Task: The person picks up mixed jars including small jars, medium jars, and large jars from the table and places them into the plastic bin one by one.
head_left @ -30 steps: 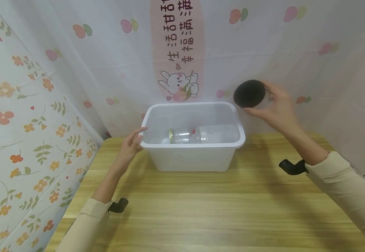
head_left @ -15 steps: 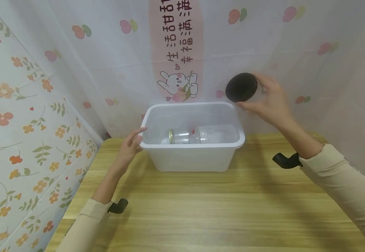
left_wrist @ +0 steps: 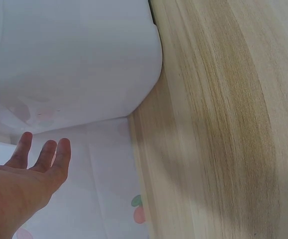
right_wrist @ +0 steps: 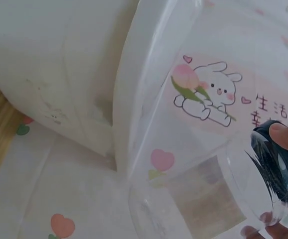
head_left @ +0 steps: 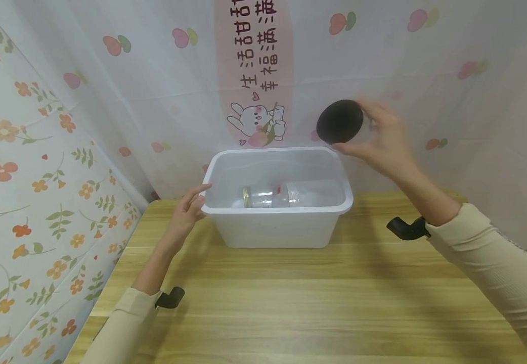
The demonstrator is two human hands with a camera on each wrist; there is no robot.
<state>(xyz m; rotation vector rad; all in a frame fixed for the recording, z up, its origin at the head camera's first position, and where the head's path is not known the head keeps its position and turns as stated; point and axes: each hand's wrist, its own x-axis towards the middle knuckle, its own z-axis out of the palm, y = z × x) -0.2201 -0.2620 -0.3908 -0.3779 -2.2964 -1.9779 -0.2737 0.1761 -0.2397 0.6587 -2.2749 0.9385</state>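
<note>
My right hand (head_left: 353,126) holds a clear jar with a black lid (head_left: 339,121) in the air, above the back right corner of a white plastic bin (head_left: 277,209). The lid faces the head camera. In the right wrist view my fingertips (right_wrist: 286,134) pinch the dark lid (right_wrist: 276,164) and the clear body (right_wrist: 218,191) points toward the bin (right_wrist: 59,64). Inside the bin a glass jar (head_left: 270,196) with a gold lid lies on its side. My left hand (head_left: 192,202) is at the bin's left rim, fingers straight; in the left wrist view the hand (left_wrist: 39,159) is open beside the bin (left_wrist: 74,59).
The bin stands at the back of a wooden table (head_left: 291,303), close to a printed curtain (head_left: 254,76). A floral wall (head_left: 27,177) runs along the table's left side. Bare tabletop (left_wrist: 218,124) stretches in front of the bin.
My right hand has carried the black-lidded jar up and to the left, nearer the bin's back right corner. The left hand has stayed at the bin's left rim.
</note>
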